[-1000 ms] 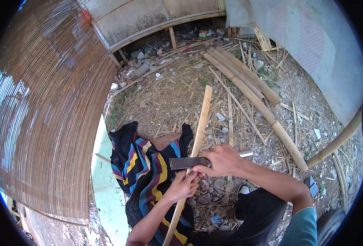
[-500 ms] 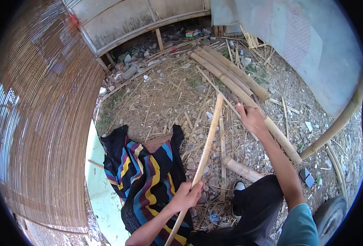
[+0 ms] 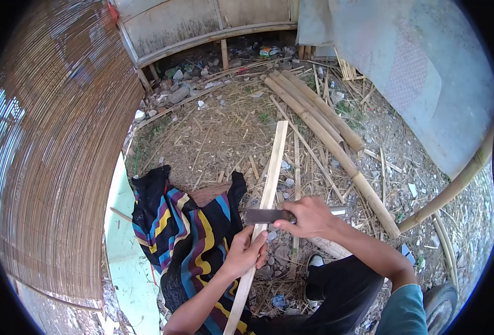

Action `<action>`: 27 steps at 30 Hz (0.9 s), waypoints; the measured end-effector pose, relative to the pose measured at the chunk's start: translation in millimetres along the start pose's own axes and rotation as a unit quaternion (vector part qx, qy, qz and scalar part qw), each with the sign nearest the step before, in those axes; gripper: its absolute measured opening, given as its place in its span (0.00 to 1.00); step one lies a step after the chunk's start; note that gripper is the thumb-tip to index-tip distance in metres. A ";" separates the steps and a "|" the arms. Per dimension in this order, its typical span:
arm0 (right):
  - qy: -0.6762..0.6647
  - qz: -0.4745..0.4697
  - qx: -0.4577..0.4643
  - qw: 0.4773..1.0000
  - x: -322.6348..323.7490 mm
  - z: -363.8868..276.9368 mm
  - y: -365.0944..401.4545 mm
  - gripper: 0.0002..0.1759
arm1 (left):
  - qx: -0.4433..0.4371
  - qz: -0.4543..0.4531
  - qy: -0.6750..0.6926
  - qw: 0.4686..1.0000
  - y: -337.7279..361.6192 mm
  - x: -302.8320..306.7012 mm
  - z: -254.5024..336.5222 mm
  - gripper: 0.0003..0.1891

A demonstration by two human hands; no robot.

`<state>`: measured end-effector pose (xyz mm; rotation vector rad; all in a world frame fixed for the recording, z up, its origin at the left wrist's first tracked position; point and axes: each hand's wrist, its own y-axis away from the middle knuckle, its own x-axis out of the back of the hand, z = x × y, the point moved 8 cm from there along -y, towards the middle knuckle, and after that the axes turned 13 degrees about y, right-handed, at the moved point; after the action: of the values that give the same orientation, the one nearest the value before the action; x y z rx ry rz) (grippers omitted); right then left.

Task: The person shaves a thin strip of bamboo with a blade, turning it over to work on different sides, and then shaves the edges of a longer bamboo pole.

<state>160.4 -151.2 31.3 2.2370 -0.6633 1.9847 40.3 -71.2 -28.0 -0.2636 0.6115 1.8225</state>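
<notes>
A long pale bamboo strip (image 3: 273,173) slants up from the bottom edge to mid-ground. My left hand (image 3: 246,252) is wrapped round its lower part, thumb along its face. My right hand (image 3: 308,218) is closed round the dark handle of a knife (image 3: 267,216). The wide dark blade lies across the strip just above my left hand. Beneath and left of the strip, a striped black, yellow, maroon and blue cloth (image 3: 202,234) lies in folds.
Several bamboo poles (image 3: 336,146) lie on the ground beyond my right hand. A bamboo slat screen (image 3: 63,167) stands at the left, a pale green board (image 3: 128,251) beside it. A tire (image 3: 437,307) is at the lower right, under a curved pole (image 3: 453,187).
My right hand has come down and left, now with the knife across the strip. The strip has turned to show its flat pale face. The view has shifted slightly.
</notes>
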 end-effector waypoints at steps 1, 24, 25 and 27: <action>0.045 0.014 0.033 0.998 -0.8 -11.9 2.9 0.36 | -0.002 -0.008 -0.002 1.000 0.5 -2.1 1.9 0.11; 0.015 0.057 -0.289 0.956 73.5 98.3 -29.6 0.38 | -0.138 0.038 -0.147 0.979 3.7 12.6 31.2 0.08; 0.022 0.055 -0.211 0.976 63.7 72.7 -35.1 0.36 | -0.132 0.023 -0.132 0.982 1.7 10.8 31.9 0.07; 0.050 0.054 -0.103 0.992 38.5 28.5 -38.4 0.35 | -0.122 0.011 -0.116 0.986 1.7 8.0 30.0 0.07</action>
<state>203.6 -136.3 72.4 2.0099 -0.9474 1.9577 39.6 -49.2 -6.1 -0.2031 0.2288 1.9166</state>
